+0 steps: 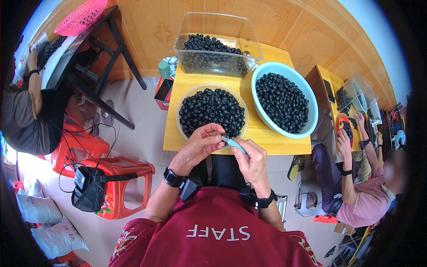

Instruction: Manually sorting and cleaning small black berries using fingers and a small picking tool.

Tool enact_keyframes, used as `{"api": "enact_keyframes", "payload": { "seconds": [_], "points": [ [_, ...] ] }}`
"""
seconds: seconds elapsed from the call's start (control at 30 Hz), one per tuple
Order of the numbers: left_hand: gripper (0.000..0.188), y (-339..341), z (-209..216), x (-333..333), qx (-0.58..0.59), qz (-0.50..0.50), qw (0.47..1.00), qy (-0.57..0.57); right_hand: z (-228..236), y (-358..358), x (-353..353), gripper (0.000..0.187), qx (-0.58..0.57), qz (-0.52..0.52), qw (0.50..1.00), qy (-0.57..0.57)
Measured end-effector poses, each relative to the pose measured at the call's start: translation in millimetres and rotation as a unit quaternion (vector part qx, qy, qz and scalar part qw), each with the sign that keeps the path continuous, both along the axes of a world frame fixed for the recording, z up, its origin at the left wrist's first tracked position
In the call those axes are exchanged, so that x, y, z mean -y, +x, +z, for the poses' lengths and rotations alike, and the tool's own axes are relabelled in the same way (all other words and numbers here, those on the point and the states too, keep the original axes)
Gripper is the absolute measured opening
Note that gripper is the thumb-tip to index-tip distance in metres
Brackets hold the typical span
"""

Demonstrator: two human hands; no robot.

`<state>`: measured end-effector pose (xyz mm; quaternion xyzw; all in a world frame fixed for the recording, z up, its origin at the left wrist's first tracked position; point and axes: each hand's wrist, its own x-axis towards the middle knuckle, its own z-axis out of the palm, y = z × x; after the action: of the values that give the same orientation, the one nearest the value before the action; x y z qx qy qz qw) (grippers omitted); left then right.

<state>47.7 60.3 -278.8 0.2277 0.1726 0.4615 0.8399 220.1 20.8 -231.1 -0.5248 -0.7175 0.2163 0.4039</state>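
My left hand (200, 146) pinches a small black ring-like part (223, 135) between thumb and fingers, just past the table's front edge. In my right hand (253, 161) is a small knife (236, 145) with a light blue handle, its short metal tip against or very close to the part. Directly beyond my hands, a round clear tray (179, 116) is heaped with similar black parts (212, 111), several showing a hole. To its right stands a light blue basin (314, 109), also filled with them. Behind, a clear plastic box (218, 20) contains more.
The yellow wooden table (284, 146) carries these containers. At its left stand a red box (162, 95) and a green-capped bottle (163, 69). A red stool (129, 167) holds a black mesh bag (89, 189). People sit at tables on the left and right.
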Motion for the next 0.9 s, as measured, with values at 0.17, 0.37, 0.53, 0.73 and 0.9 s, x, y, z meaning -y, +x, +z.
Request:
{"api": "enact_keyframes", "payload": {
  "seconds": [0.17, 0.37, 0.53, 0.73, 0.9],
  "points": [
    [0.015, 0.4, -1.8, -0.5, -0.014, -0.004, 1.0, 0.005, -1.0, 1.4, 0.1, 0.015, 0.0, 0.003, 1.0, -0.001],
    [0.013, 0.0, 1.2, 0.6, -0.032, -0.011, 0.999, 0.001, -4.7, 4.6, 0.0, 0.017, 0.006, 0.004, 1.0, 0.004],
    [0.012, 0.9, 1.6, 1.2, -0.017, -0.022, 1.0, -0.006, -16.1, 11.6, -3.3, 0.016, 0.006, -0.002, 1.0, -0.013],
    [0.01, -0.7, 18.1, 9.8, -0.004, -0.037, 0.999, 0.013, -27.2, 40.0, -11.2, 0.019, 0.006, -0.106, 0.994, -0.034],
    [0.011, 8.6, 13.3, 8.6, -0.043, -0.026, 0.999, -0.02, -11.5, 20.5, -1.5, 0.018, -0.146, -0.061, 0.979, -0.129]
  ]
}}
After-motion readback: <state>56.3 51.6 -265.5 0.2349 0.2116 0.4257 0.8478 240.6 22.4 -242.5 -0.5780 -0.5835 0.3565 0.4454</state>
